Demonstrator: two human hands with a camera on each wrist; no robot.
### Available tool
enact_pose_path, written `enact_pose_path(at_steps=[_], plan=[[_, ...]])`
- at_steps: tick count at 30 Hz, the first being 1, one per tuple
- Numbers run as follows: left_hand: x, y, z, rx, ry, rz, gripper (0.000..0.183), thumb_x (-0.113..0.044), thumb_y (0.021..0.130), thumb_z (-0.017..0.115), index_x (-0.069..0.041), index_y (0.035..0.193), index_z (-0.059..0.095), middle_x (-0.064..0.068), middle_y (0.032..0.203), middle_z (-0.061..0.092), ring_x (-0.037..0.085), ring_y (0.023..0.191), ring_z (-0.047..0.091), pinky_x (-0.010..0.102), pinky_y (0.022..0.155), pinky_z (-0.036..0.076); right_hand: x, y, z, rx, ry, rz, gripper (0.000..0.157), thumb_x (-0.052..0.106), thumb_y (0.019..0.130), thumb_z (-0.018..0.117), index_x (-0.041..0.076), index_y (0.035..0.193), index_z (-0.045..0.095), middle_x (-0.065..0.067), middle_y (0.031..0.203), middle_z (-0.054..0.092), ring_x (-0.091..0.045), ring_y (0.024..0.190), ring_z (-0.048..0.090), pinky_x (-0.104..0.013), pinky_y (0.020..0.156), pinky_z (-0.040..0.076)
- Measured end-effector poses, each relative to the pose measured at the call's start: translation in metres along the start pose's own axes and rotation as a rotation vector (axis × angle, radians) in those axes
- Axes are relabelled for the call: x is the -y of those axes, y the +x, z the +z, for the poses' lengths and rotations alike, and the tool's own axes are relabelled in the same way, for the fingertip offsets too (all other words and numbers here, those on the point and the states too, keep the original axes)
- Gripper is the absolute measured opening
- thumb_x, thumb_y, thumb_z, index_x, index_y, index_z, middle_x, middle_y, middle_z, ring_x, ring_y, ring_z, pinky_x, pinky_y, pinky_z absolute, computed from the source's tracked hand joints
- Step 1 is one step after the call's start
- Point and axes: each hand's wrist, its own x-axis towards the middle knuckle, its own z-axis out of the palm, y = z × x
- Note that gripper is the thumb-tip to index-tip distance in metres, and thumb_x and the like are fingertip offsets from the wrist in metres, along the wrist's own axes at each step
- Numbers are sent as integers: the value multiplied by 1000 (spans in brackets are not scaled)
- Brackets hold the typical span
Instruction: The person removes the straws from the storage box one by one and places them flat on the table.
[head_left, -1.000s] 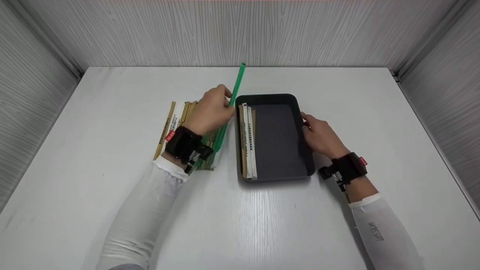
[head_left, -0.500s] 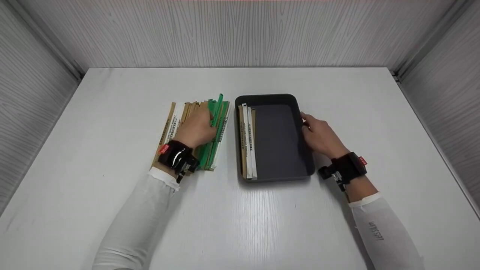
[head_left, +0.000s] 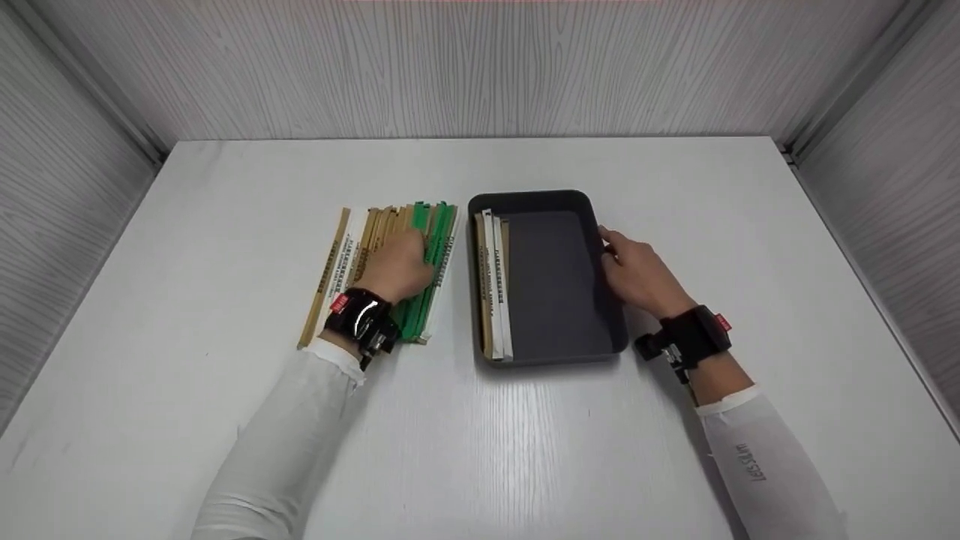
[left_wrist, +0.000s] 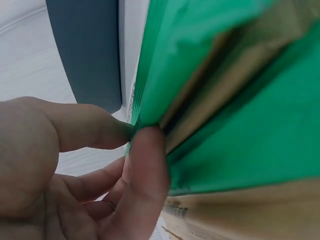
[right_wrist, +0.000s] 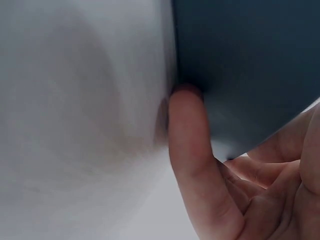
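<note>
In the head view my left hand (head_left: 397, 266) lies over a row of long, thin wrapped packets in brown, white and green. Its thumb and forefinger pinch the edge of a green packet (left_wrist: 172, 65), as the left wrist view shows up close. More of the row, such as a brown packet (head_left: 324, 277) and a white one (head_left: 444, 262), lies around it. My right hand (head_left: 641, 274) holds the right side of a dark rectangular tray (head_left: 562, 285). One fingertip presses the tray wall (right_wrist: 240, 60) in the right wrist view, with the other fingers curled beside it.
Several brown and white packets (head_left: 497, 300) lie side by side along the tray's left wall. Tray and row sit on a white table (head_left: 480, 442), with grey wood-grain panels (head_left: 480, 67) behind and at both sides.
My left hand has moved left and down from beside the tray to the row. The green packet it held raised has come down level with the others. My right hand stays on the tray.
</note>
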Motion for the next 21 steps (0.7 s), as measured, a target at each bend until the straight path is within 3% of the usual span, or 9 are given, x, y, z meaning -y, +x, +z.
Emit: enact_pose_path(at_steps=[6, 13, 18, 21], plan=[[-1, -1, 4, -27, 11, 28, 11, 4, 88, 59, -4, 91, 52, 8, 80, 51, 25, 66, 55, 36, 51, 51, 0, -1, 0, 12, 12, 10, 52, 13, 110, 35, -2, 160, 32, -29, 145, 55, -36, 120, 61, -49, 101, 48], [0, -2, 3, -40, -13, 30, 24, 3, 87, 60, -11, 81, 42, 1, 72, 39, 20, 59, 47, 32, 48, 43, 1, 1, -1, 4, 4, 6, 52, 12, 110, 36, -3, 159, 32, -30, 144, 56, -36, 118, 61, -50, 101, 48], [-7, -4, -3, -28, -11, 30, 9, -2, 91, 59, -4, 94, 51, 5, 78, 46, 21, 62, 51, 33, 48, 45, 1, 1, 0, 6, 6, 10, 52, 12, 109, 37, -2, 159, 33, -29, 143, 57, -35, 115, 62, -49, 100, 48], [-17, -5, -8, -32, -4, 64, 20, -5, 93, 58, 3, 112, 57, 8, 85, 53, 22, 65, 54, 34, 51, 48, 1, 2, 0, 4, 2, 12, 52, 13, 109, 37, -2, 159, 33, -28, 143, 57, -35, 112, 62, -48, 98, 48]])
